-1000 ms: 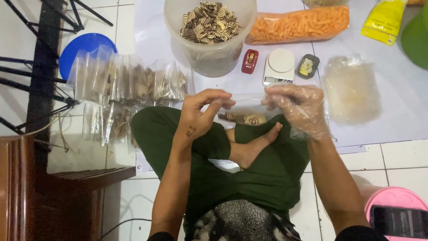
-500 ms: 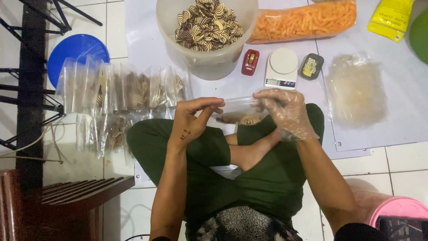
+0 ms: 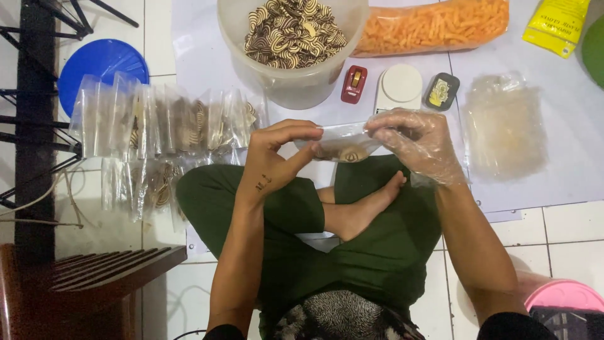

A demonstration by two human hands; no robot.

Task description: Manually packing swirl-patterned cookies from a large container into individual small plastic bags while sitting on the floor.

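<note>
Your small clear bag [image 3: 343, 141] of biscuits hangs over your lap, pinched at one end by your bare left hand [image 3: 277, 157] and at the other by your gloved right hand [image 3: 418, 141]. It looks light, limp and slippery, with brittle contents, so hold the film edges. Behind it stands the biscuit tub [image 3: 296, 82].

Small clear bag [image 3: 343, 143] of swirl cookies at centre, held between both hands. Row of filled clear bags [image 3: 163, 123] at 9 o'clock. Long clear bag of orange sticks [image 3: 434, 25] at 12–1. Yellow pouch [image 3: 557, 25] at 2. Stack of empty clear bags [image 3: 503, 129] at 3.
</note>
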